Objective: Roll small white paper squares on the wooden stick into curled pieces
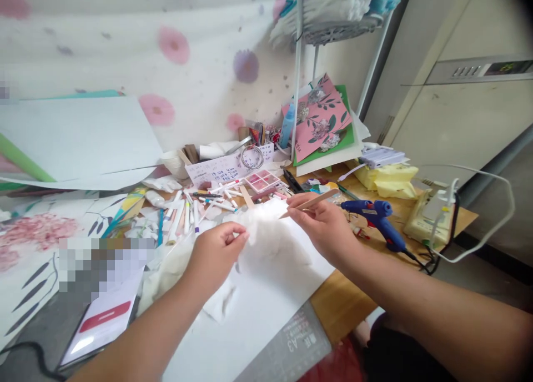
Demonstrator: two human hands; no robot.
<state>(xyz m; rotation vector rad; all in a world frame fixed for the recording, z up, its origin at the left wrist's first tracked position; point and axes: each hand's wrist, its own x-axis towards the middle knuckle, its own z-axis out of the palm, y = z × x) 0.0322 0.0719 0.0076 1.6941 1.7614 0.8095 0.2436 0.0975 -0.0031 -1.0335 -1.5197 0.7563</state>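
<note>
Head view: blurry around white fluff
Right hand: gripping part-covered stick
Left hand: pinched, can't tell on what

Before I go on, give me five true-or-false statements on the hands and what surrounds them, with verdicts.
1. The right hand holds a wooden stick. True.
2. The left hand grips the glue gun. False: the glue gun lies on the table; the left hand is pinched beside white fluff.
3. White paper covers part of the grey mat. True.
4. The phone lies right of the right hand. False: the phone is left of the left hand.
5. The pink palette lies beyond both hands. True.
</note>
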